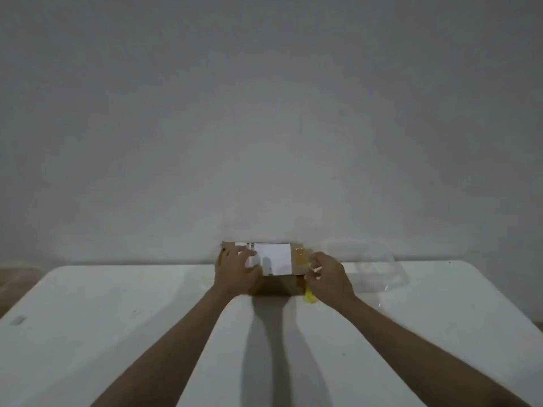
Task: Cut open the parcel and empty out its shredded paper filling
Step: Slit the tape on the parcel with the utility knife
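Cardboard parcel (279,268) sits at the far edge of the white table (117,318), right up against the grey wall (264,113), and both your arms are stretched out to it. Its top faces you, with a white label (276,258) stuck across the middle and a strip of shiny tape towards the right end; the flaps look closed.

Your left hand (235,271) lies on the left part of the top, fingers spread and flat, the tips reaching onto the edge of the label, so you are pressing the parcel down rather than gripping it. Your right hand (327,277) is at the parcel's right end, fingers curled round a yellow cutter (310,296); its yellow end sticks out below your palm, just beside the parcel's near right corner. The front of the tool is hidden behind your fingers, so whether any blade touches the tape cannot be told from here.

Just to the right of your right hand, a clear plastic tub (379,268) rests on the table near the wall, apart from the parcel. Far left on the tabletop there is a small grey mark (18,320), too blurred to make out. Your forearms throw long dark shadows down the table towards you.
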`<state>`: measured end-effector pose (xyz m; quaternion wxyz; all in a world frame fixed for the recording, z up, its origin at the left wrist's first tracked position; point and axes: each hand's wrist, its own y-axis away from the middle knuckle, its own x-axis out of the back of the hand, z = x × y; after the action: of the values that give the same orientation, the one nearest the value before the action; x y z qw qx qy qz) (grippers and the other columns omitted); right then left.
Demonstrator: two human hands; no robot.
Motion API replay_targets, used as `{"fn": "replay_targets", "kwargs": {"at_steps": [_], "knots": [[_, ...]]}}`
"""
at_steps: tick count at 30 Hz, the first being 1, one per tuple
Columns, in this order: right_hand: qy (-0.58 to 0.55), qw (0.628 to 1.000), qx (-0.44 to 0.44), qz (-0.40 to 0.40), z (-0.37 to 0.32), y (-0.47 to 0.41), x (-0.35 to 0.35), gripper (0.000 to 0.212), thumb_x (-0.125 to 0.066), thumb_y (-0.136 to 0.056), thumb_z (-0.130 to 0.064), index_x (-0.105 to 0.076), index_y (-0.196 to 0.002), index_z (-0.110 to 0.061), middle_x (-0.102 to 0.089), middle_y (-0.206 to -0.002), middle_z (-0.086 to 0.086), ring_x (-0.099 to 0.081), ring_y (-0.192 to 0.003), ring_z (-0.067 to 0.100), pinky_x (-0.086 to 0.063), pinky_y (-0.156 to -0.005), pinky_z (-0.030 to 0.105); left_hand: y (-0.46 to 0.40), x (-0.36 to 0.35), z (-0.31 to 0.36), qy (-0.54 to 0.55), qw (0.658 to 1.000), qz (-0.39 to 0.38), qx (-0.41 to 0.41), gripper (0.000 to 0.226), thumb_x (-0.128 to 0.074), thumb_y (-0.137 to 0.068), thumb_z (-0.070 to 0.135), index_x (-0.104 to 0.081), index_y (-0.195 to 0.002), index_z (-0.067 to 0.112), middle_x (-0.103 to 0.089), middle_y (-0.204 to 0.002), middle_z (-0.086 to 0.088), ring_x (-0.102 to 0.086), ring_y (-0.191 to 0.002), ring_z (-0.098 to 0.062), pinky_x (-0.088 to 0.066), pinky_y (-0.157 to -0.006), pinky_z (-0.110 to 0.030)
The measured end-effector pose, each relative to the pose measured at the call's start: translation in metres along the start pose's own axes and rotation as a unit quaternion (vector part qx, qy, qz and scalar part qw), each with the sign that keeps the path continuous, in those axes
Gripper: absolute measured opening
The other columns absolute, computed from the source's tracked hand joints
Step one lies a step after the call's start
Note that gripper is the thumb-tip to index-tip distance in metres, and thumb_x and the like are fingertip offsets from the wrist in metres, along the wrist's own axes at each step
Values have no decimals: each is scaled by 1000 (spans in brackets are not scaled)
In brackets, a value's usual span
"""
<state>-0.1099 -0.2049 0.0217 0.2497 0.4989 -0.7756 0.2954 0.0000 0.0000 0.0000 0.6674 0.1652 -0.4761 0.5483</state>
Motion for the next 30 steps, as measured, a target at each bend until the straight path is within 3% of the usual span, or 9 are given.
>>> {"fn": "replay_targets", "kwargs": {"at_steps": [3, 6, 9, 14, 19, 23, 25, 30], "knots": [[9, 998, -56, 18, 12, 10, -11, 23, -60, -86, -23, -58, -107, -13, -61, -97, 6, -61, -86, 24, -54, -73, 40, 4, -5, -10, -26, 999, -29, 15, 58, -43, -73, 57, -63, -115, 23, -53, -133, -8, -41, -129, -29, -29, -108, -51], [8, 994, -107, 18, 23, 20, -26, 24, -60, -85, -19, -58, -109, -14, -57, -99, 7, -61, -86, 27, -54, -73, 40, 7, -15, -21, -29, 999, -25, 12, 65, -33, -70, 64, -65, -111, 25, -54, -131, -6, -47, -126, -27, -28, -109, -50], [26, 991, -129, 18, 32, 22, -40, 26, -58, -84, -17, -58, -109, -15, -52, -99, 7, -60, -84, 29, -53, -69, 38, 9, -25, -29, -14, 1000, 3, 9, 55, -40, -72, 59, -67, -106, 26, -58, -127, -4, -53, -120, -25, -33, -106, -49], [69, 989, -126, 43, 45, 18, -57, 27, -65, -78, -23, -67, -104, -16, -59, -96, 8, -58, -89, 30, -53, -70, 37, 9, -36, -35, -16, 998, 53, -14, 43, -47, -75, 52, -68, -101, 26, -62, -122, -5, -57, -112, -27, -37, -101, -53], [19, 987, -154, 49, 43, 17, -55, 21, -65, -75, -10, -62, -95, -13, -53, -93, 9, -57, -78, 27, -50, -66, 34, 12, -42, -37, -16, 997, 71, -25, 41, -46, -78, 50, -67, -104, 26, -60, -125, -5, -54, -115, -26, -33, -104, -54], [-27, 990, -139, 21, 47, 19, -49, 27, -59, -76, 2, -60, -100, -11, -58, -91, 14, -53, -70, 21, -37, -53, 13, 14, -43, -38, -27, 996, 75, -34, 40, -46, -81, 50, -66, -106, 25, -60, -127, -6, -54, -117, -26, -33, -104, -56], [-51, 988, -142, 23, 46, 23, -44, 30, -60, -78, 0, -62, -106, -10, -62, -85, 8, -54, -64, 12, -40, -49, 9, 15, -43, -37, -30, 996, 74, -34, 41, -45, -82, 50, -65, -107, 25, -59, -128, -6, -53, -118, -27, -31, -105, -55], [-106, 980, -127, 111, 29, 32, -32, 27, -69, -80, -9, -65, -106, -13, -59, -70, -3, -54, -55, 5, -41, -53, 4, 16, -43, -37, -34, 996, 76, -33, 41, -45, -82, 50, -65, -108, 26, -58, -129, -5, -51, -121, -26, -29, -106, -53]]}}
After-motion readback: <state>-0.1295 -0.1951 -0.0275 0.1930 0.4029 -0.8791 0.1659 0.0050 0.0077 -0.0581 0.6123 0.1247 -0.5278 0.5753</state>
